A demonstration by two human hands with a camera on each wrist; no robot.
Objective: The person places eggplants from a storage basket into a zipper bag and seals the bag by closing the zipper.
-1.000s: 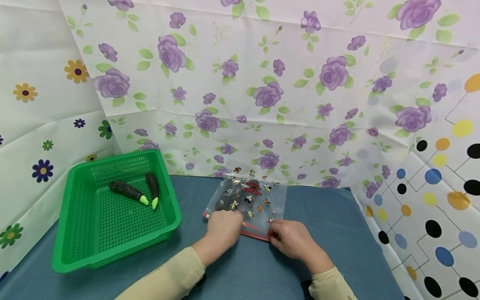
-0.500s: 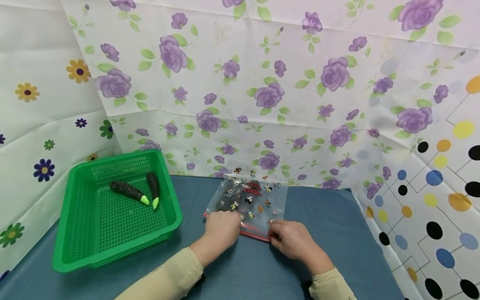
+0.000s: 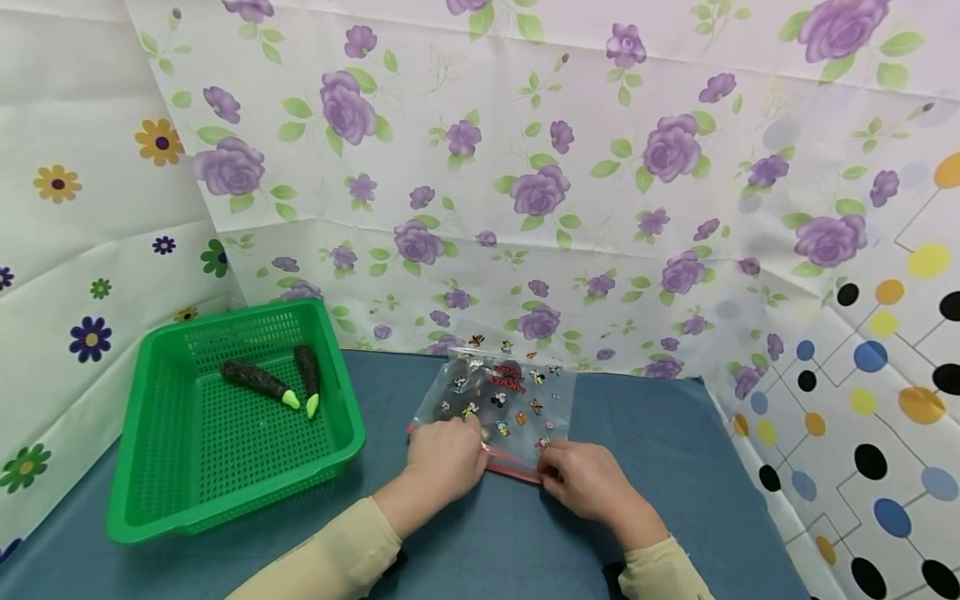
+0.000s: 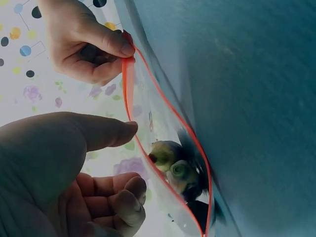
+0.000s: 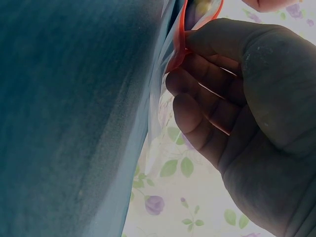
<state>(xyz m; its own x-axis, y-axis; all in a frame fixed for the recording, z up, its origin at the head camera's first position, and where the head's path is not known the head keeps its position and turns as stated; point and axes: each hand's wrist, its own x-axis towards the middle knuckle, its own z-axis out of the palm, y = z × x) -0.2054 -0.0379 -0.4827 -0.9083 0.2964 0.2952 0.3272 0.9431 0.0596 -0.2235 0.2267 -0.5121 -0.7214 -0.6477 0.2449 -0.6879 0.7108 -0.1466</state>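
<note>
floral cloth (image 3: 465, 167) behind blue tabletop (image 3: 645, 433). clear printed bag (image 3: 557, 404) lies before me near back edge, red rim (image 4: 128, 84) gaping, dark pale-ended things (image 4: 181, 172) inside. my right hand (image 3: 581, 479) pinches rim's corner. my left hand (image 3: 444, 454) clasps nothing, fingers relaxed, thumb against rim. green basket (image 3: 213, 442) at left, two green-tipped vegetables (image 3: 255, 379) in it.

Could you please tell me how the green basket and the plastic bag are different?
The basket is opaque green with small holes; the bag is clear, red-edged and printed. The basket stands untouched; the bag is pinched at its edge by the right hand. Both are open and have dark things inside.
</note>
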